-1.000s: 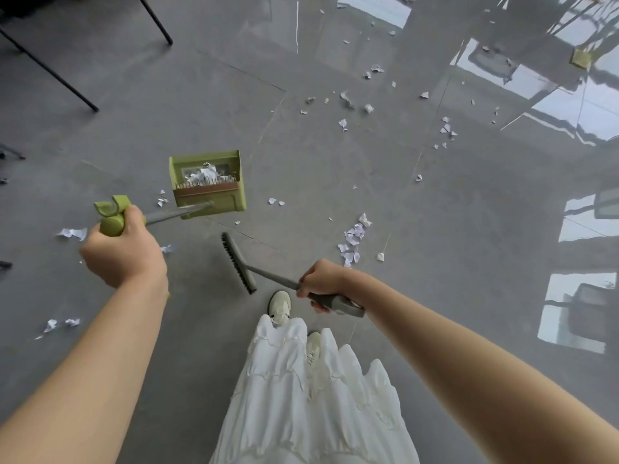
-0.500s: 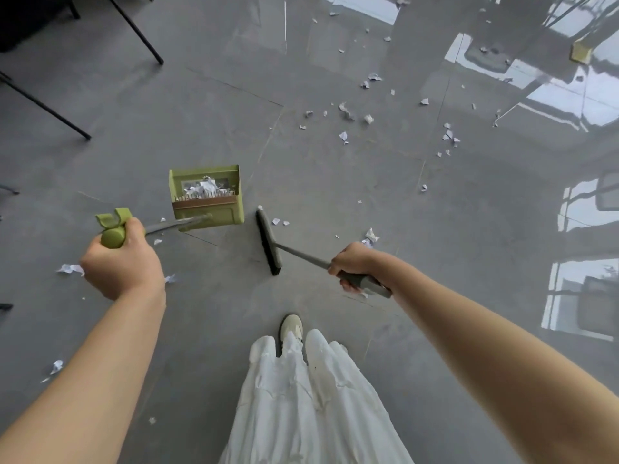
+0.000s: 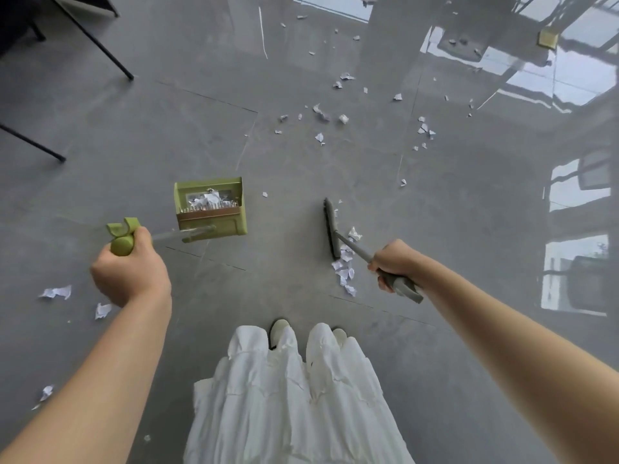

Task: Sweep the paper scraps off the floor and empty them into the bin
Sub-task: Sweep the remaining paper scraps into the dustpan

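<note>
My left hand [image 3: 130,267] grips the green top of a long dustpan handle. The green dustpan [image 3: 211,209] hangs at its far end over the grey floor, with white paper scraps inside. My right hand [image 3: 397,264] grips the grey handle of a broom. Its dark brush head [image 3: 331,229] sits on the floor, right of the dustpan and apart from it. A small heap of paper scraps [image 3: 345,266] lies against the brush's right side. Several more scraps [image 3: 321,112] are scattered farther ahead, and a few [image 3: 57,292] lie near my left hand.
Black thin furniture legs [image 3: 97,41] stand at the far left. My white skirt [image 3: 291,396] and shoe tips [image 3: 279,328] fill the bottom centre. The glossy floor at the right reflects windows. No bin is in view.
The broom has swung from beside the dustpan to the right, and its head now rests by the scrap heap. The dustpan stays in my left hand.
</note>
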Motion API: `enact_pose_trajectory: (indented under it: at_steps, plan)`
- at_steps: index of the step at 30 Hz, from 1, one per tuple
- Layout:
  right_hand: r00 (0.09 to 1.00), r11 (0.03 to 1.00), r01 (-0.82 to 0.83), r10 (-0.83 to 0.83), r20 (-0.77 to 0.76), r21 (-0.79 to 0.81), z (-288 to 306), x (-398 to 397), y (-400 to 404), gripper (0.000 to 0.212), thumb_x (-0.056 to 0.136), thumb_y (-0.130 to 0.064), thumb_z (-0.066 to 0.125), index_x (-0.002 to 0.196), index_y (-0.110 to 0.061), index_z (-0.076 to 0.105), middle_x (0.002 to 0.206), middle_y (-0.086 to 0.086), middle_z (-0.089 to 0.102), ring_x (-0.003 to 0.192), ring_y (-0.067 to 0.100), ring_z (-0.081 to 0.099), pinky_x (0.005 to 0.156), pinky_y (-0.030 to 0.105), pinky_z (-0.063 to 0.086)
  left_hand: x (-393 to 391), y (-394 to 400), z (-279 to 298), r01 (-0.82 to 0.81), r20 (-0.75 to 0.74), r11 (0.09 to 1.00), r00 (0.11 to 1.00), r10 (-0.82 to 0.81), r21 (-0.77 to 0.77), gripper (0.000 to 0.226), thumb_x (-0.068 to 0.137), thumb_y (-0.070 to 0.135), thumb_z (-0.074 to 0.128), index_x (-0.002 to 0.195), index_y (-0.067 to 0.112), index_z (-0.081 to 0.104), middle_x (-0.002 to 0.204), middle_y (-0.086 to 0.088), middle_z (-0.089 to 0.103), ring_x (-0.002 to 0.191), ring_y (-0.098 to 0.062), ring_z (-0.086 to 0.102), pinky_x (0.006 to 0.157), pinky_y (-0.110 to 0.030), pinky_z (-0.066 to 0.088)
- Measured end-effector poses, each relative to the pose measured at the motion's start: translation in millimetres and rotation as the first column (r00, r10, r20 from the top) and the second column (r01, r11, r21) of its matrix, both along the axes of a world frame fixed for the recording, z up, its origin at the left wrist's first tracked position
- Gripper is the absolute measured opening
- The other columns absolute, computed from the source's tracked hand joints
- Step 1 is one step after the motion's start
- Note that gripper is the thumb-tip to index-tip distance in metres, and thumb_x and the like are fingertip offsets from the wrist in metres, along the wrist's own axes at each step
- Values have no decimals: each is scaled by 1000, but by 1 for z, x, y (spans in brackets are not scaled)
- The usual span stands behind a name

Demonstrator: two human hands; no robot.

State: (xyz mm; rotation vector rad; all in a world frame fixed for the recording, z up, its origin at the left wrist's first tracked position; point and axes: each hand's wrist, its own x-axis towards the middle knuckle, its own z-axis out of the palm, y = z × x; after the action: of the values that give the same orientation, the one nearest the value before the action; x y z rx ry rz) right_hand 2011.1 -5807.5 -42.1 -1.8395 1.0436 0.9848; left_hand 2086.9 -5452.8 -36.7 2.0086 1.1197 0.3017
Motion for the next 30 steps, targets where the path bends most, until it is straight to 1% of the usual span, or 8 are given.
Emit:
enact_pose_trajectory:
  at_steps: [2, 6, 9, 14, 17, 21, 23, 30]
  plan:
    - [1000, 1000, 0, 0, 5, 6, 8, -8, -6, 16, 84, 2, 53, 71, -2, 46, 47, 10, 50, 51, 27, 52, 53, 30, 43, -1, -14, 2, 17, 1, 1000, 1000, -17, 1, 41, 70, 48, 61, 82, 10, 70, 79, -18, 65, 81, -40, 62, 67, -41, 51]
    - [993, 993, -111, 111, -28, 28, 30, -39, -37, 12, 85, -2, 52, 74, -1, 47, 40, 7, 45, 30, 20, 43, 39, 19, 36, -6, -46, 7, 48, -3, 999, 999, -48, -24, 34, 71, 48, 60, 78, 15, 67, 62, -2, 54, 67, -27, 49, 66, -38, 51]
    - [968, 969, -237, 242, -68, 64, 40, -64, -60, 2, 79, -2, 55, 77, -1, 54, 46, 11, 48, 34, 21, 44, 43, 22, 37, -10, -65, 7, 73, 8, 997, 997, -73, -36, 31, 73, 46, 60, 76, 16, 65, 59, 3, 52, 66, -27, 48, 62, -35, 46]
    - [895, 900, -420, 432, -111, 115, 43, -102, -86, 9, 78, -5, 55, 73, -10, 61, 48, 8, 51, 36, 22, 45, 46, 26, 42, -16, -90, 4, 108, 21, 994, 994, -108, -34, 31, 75, 45, 61, 79, 15, 67, 58, 7, 50, 68, -25, 47, 63, -29, 39]
    - [891, 904, -415, 427, -152, 105, 36, -117, -104, 10, 78, -4, 55, 72, -11, 60, 44, 5, 49, 33, 21, 43, 44, 23, 41, -21, -111, 6, 137, 11, 990, 991, -137, -20, 26, 77, 44, 62, 75, 17, 63, 59, 8, 50, 69, -25, 49, 64, -28, 38]
    - [915, 938, -345, 341, -213, 24, 25, -123, -134, 7, 78, -1, 55, 81, -2, 61, 60, 12, 52, 31, 19, 43, 41, 19, 39, -27, -137, 7, 166, 9, 986, 986, -166, 9, 27, 79, 41, 64, 75, 15, 61, 57, 6, 47, 69, -27, 47, 62, -29, 38]
    - [925, 947, -319, 303, -229, -37, 18, -122, -151, 16, 77, -2, 57, 91, 3, 64, 65, 13, 55, 33, 20, 46, 42, 22, 41, -29, -146, 6, 176, 2, 984, 984, -176, 16, 27, 79, 41, 64, 79, 13, 63, 58, 6, 47, 69, -27, 47, 62, -30, 38]
    - [950, 932, -296, 265, -165, -210, 2, -100, -197, 15, 82, -6, 54, 93, -2, 63, 80, 15, 62, 45, 25, 57, 45, 26, 49, -31, -184, -4, 189, 11, 982, 982, -189, 7, 30, 75, 42, 63, 79, 13, 66, 58, 6, 48, 68, -28, 48, 63, -30, 40]
